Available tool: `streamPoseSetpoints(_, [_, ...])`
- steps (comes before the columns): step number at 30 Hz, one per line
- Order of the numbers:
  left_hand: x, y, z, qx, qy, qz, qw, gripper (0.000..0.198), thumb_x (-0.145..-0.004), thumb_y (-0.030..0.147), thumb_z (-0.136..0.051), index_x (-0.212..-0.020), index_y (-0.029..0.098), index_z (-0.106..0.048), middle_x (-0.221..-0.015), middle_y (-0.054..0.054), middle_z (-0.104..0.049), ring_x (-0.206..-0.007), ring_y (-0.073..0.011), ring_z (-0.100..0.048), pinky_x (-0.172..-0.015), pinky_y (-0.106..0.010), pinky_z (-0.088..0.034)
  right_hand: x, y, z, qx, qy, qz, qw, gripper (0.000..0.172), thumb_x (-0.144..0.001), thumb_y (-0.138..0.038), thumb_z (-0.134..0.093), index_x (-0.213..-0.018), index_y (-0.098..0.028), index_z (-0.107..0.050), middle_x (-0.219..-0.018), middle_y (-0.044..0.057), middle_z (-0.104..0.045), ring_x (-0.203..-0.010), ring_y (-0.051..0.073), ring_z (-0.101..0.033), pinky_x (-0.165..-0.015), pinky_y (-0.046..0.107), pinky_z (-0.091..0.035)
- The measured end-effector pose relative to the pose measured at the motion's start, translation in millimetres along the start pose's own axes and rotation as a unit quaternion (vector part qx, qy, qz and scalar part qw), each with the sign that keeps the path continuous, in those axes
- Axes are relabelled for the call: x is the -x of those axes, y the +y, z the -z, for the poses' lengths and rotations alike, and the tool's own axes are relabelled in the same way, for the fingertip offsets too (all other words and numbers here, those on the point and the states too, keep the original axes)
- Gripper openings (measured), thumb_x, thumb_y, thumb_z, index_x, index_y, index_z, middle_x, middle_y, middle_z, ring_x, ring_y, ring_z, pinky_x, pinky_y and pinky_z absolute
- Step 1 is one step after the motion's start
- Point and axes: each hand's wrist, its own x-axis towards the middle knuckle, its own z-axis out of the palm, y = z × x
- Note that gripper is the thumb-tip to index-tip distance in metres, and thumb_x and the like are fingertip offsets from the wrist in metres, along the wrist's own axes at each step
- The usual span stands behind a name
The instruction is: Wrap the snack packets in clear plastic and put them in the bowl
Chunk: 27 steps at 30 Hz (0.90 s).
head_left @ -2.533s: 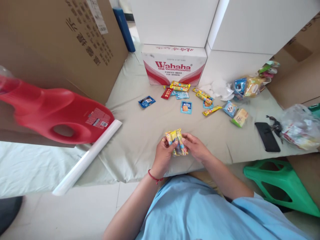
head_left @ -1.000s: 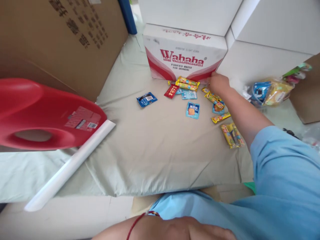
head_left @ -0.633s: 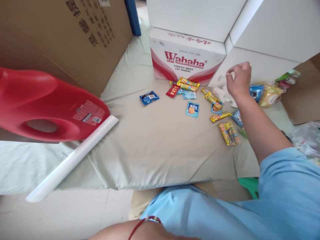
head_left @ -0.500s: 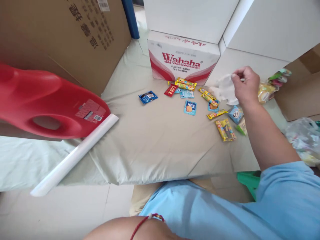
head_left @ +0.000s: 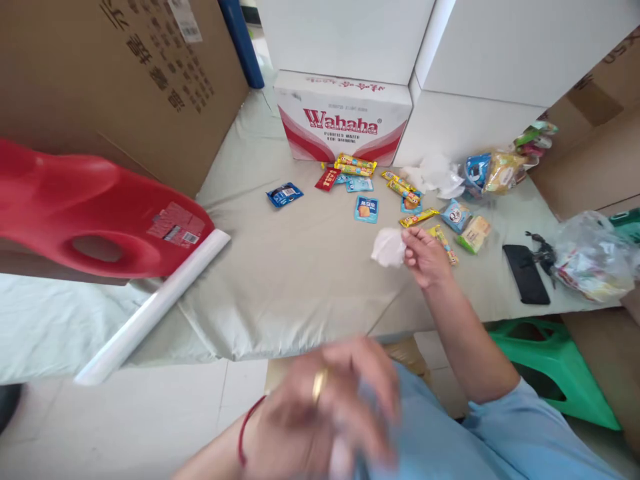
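Note:
My right hand [head_left: 425,255] pinches a crumpled white tissue [head_left: 389,247] by its right end, above the cloth-covered table. Under and beside that hand lies a yellow snack packet [head_left: 443,245], partly covered by it. More white tissue [head_left: 437,175] is bunched up farther back. Low in the picture is my left hand [head_left: 325,403], smeared by motion, with a gold ring and a red string bracelet; whether its fingers hold anything is unclear. Close to the right hand are a yellow snack stick [head_left: 419,218], a blue-and-white packet [head_left: 455,217] and a green-and-white packet [head_left: 474,235].
A Wahaha water carton [head_left: 345,123] backs the snacks. On the left are a red plastic jug-shaped object [head_left: 100,213], a white roll [head_left: 155,307] and a cardboard box [head_left: 165,87]. A phone [head_left: 526,273] and plastic bag [head_left: 595,257] lie right, above a green stool [head_left: 560,373].
My right hand has come back from the tissue pile toward me and to the left, carrying a tissue. My left hand has risen into view. The view has shifted slightly right.

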Motion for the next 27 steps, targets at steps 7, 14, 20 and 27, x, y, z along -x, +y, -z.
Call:
streamPoseSetpoints(7, [-72, -84, 18.0, -0.133, 0.365, 0.087, 0.917, 0.034, -0.09, 0.053, -0.072, -0.097, 0.02, -0.07, -0.099, -0.007, -0.068, -0.092, -0.0195, -0.062, -0.078, -0.03, -0.048, 52, 38, -29, -0.021, -0.073, -0.099, 0.992, 0.05, -0.059, -0.049, -0.098, -0.078, -0.02, -0.062, -0.053, -0.01, -0.048, -0.042, 0.004, -0.038, -0.036, 0.014, -0.029])
streamPoseSetpoints(14, [-66, -101, 49.8, 0.054, 0.367, 0.053, 0.927, 0.036, -0.083, 0.052, -0.081, -0.079, 0.018, -0.068, -0.073, 0.003, -0.06, -0.071, -0.0112, -0.051, -0.072, -0.025, -0.042, 43, 25, 3, -0.019, -0.03, -0.066, 0.997, 0.049, -0.056, -0.047, -0.099, -0.077, -0.02, -0.063, -0.06, -0.008, -0.051, -0.047, 0.004, -0.04, -0.039, 0.014, -0.03])
streamPoseSetpoints(20, [-52, -100, 66.7, 0.12, 0.373, 0.089, 0.916, 0.041, -0.071, 0.05, -0.092, -0.078, 0.018, -0.067, -0.064, 0.004, -0.059, -0.063, -0.0091, -0.051, -0.064, -0.022, -0.04, 34, 33, 33, -0.001, -0.024, -0.052, 0.998, 0.044, -0.061, -0.044, -0.098, -0.079, -0.021, -0.064, -0.068, -0.007, -0.053, -0.048, 0.004, -0.038, -0.038, 0.016, -0.026])
streamPoseSetpoints(27, [-52, -111, 71.0, 0.181, 0.43, 0.096, 0.879, 0.046, -0.064, 0.045, -0.096, -0.082, 0.018, -0.064, -0.07, 0.004, -0.063, -0.064, -0.0072, -0.058, -0.062, -0.019, -0.046, 41, 36, 49, 0.131, -0.142, 0.208, 0.959, 0.01, -0.086, -0.033, -0.083, -0.088, -0.027, -0.076, -0.098, 0.003, -0.067, -0.084, 0.014, -0.064, -0.069, 0.026, -0.054])
